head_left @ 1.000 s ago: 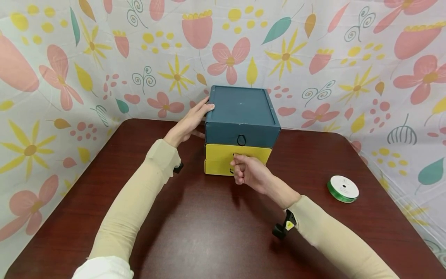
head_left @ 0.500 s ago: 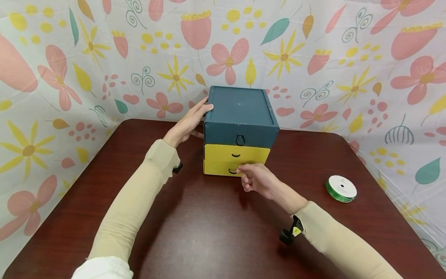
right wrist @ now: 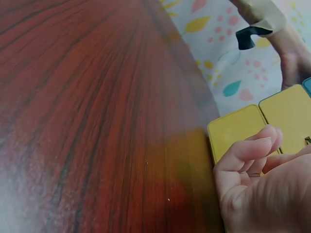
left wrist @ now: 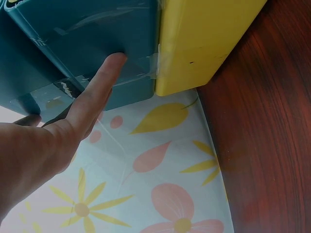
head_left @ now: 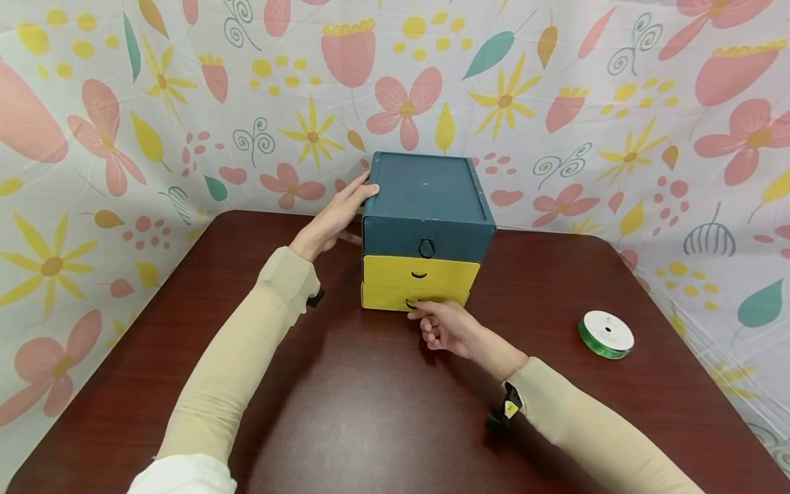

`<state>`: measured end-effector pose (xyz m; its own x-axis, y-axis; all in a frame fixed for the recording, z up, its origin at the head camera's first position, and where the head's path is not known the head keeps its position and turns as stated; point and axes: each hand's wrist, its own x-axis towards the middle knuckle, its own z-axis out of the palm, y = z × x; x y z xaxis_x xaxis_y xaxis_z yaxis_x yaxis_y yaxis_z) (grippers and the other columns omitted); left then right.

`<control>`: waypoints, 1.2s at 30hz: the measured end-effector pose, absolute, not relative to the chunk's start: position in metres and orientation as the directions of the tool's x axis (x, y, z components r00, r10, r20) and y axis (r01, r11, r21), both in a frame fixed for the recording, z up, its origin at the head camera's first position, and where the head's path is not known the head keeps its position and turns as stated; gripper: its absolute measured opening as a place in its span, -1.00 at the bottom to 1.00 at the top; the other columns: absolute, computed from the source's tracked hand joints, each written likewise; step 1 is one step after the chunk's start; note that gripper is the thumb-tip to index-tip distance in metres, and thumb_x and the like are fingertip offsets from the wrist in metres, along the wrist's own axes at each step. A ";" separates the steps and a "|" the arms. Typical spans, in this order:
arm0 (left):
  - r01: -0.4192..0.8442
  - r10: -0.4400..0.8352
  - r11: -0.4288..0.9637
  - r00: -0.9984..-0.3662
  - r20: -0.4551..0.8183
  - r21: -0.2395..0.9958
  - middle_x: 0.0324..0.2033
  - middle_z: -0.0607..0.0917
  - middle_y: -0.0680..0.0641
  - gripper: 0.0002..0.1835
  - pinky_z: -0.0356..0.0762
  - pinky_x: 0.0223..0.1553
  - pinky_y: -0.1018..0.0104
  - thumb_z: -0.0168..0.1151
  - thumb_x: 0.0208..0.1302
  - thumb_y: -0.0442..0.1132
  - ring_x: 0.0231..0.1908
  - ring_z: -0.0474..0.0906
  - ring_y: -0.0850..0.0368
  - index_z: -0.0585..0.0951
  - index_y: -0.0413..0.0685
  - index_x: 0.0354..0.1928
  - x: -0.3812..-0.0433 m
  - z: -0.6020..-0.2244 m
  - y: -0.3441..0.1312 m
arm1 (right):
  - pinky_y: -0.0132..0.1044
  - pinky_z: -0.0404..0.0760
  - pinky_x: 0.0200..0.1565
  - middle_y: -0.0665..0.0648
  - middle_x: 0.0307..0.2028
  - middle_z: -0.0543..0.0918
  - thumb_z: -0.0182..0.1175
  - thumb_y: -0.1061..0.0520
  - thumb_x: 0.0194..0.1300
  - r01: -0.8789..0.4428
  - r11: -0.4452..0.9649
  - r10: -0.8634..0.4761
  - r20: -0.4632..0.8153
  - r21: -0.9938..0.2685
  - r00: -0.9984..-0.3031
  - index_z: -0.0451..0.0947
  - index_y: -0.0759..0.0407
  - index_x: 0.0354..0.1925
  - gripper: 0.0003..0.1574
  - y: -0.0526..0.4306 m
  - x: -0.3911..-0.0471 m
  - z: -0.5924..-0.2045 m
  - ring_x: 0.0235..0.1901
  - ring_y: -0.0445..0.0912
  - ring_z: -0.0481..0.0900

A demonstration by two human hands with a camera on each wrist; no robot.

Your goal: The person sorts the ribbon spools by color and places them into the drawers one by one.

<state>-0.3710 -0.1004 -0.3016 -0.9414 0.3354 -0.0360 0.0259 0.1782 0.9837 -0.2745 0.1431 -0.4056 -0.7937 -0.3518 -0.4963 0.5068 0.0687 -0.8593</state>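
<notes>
A blue drawer box [head_left: 426, 189] sits on top of two yellow drawers [head_left: 426, 271] in one stack on the table. My left hand [head_left: 336, 213] rests on the stack's left side, its thumb over the top edge. In the left wrist view a straight finger of that left hand [left wrist: 92, 97] presses the blue side wall, which bears clear tape. At the bottom yellow drawer [head_left: 382, 296], my right hand [head_left: 450, 328] pinches the small black handle [head_left: 410, 303] between thumb and index finger. The other fingers of the right hand [right wrist: 252, 155] curl under, in front of the yellow fronts.
A spool of green ribbon [head_left: 607, 335] lies on the dark red wooden table [head_left: 345, 412], right of the stack. Behind the table hangs a white cloth [head_left: 278, 82] with flowers and leaves. A black loop handle [head_left: 426, 248] is on the blue front.
My right hand has moved from the upper yellow drawer's handle down to the bottom drawer's handle. My left hand and the stack have stayed in place.
</notes>
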 end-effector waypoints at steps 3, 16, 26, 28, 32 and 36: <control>0.026 0.334 0.181 -0.942 -0.037 0.983 0.24 0.44 -0.07 -0.29 0.63 -0.12 -0.11 -0.03 0.30 0.35 0.16 0.46 -0.07 -0.03 0.73 0.43 -0.371 -0.301 -0.100 | -0.45 0.29 -0.58 -0.07 -0.73 0.38 -0.07 0.03 0.50 0.517 0.039 -0.355 -0.495 -0.855 -0.793 0.38 0.40 0.13 -0.52 0.142 -0.276 -0.407 -0.70 -0.23 0.27; 0.016 0.329 0.186 -0.943 -0.047 0.983 0.30 0.40 -0.07 -0.26 0.63 -0.09 -0.12 -0.03 0.30 0.35 0.21 0.42 -0.06 -0.06 0.69 0.46 -0.371 -0.301 -0.100 | -0.47 0.27 -0.58 -0.09 -0.73 0.35 -0.04 0.10 0.48 0.499 0.055 -0.360 -0.483 -0.865 -0.798 0.36 0.46 0.13 -0.54 0.142 -0.276 -0.408 -0.69 -0.25 0.25; 0.027 0.327 0.193 -0.944 -0.038 0.981 0.30 0.40 -0.04 -0.28 0.63 -0.10 -0.11 -0.03 0.29 0.36 0.20 0.44 -0.05 -0.04 0.73 0.44 -0.372 -0.301 -0.100 | -0.47 0.27 -0.59 -0.09 -0.75 0.34 -0.03 0.11 0.48 0.495 0.053 -0.337 -0.483 -0.867 -0.808 0.39 0.46 0.13 -0.54 0.141 -0.274 -0.408 -0.71 -0.25 0.25; 0.029 0.329 0.191 -0.943 -0.037 0.981 0.31 0.39 -0.04 -0.28 0.63 -0.10 -0.12 -0.03 0.29 0.36 0.20 0.44 -0.05 -0.05 0.73 0.44 -0.372 -0.302 -0.100 | -0.47 0.27 -0.59 -0.09 -0.75 0.34 -0.02 0.12 0.47 0.496 0.054 -0.330 -0.484 -0.867 -0.810 0.40 0.47 0.12 -0.55 0.141 -0.273 -0.408 -0.71 -0.25 0.25; 0.027 0.331 0.186 -0.943 -0.037 0.982 0.32 0.38 -0.03 -0.27 0.63 -0.11 -0.11 -0.02 0.29 0.36 0.22 0.42 -0.04 -0.05 0.72 0.44 -0.372 -0.302 -0.100 | -0.46 0.26 -0.60 -0.09 -0.75 0.34 -0.01 0.13 0.46 0.503 0.058 -0.322 -0.493 -0.862 -0.808 0.42 0.47 0.12 -0.55 0.141 -0.271 -0.408 -0.71 -0.25 0.24; 0.027 0.332 0.183 -0.943 -0.036 0.983 0.33 0.37 -0.03 -0.27 0.63 -0.11 -0.11 -0.02 0.30 0.35 0.23 0.42 -0.04 -0.05 0.71 0.45 -0.372 -0.302 -0.100 | -0.46 0.26 -0.60 -0.09 -0.75 0.34 0.00 0.12 0.46 0.502 0.063 -0.323 -0.493 -0.863 -0.808 0.42 0.47 0.12 -0.54 0.140 -0.269 -0.409 -0.72 -0.26 0.24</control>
